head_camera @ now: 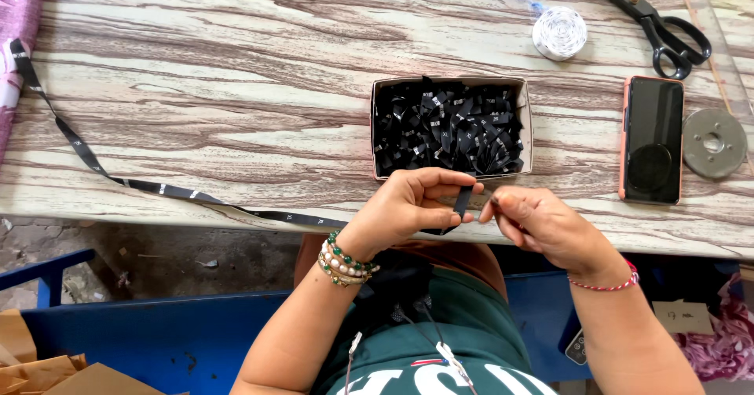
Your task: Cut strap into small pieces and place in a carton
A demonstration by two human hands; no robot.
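Standing by the table, I count 2 hands at work, both w/ fingers closed on 1 short black label piece [463,200]: the left hand [412,204] pinches it btwn thumb and curled fingers, wrist bent inward, knuckles up; the right hand [542,224] meets it from the other side, thumb and forefinger pressed together at the piece's edge, rest of the fingers tucked under, can't tell what else they grip. The piece hangs just below the fingertips of both, over the near edge of the table [196,128]. Right beyond the fingertips sits 1 small open cardboard box [528,120], packed w/ cut black labels [448,128], too many to count. 1 long black ribbon [118,177] runs off to the left of the left fingers, trailing along the table edge. Farther past the right fingers: 1 phone [652,138] in a pinkish case, face up; 1 grey metal disc [713,143] just beside it; 1 pair of black scissors [660,26]; 1 white roll [559,33]. Left wrist carries approx 3 bead bracelets [344,261]; right wrist has 1 red thread band [609,285].
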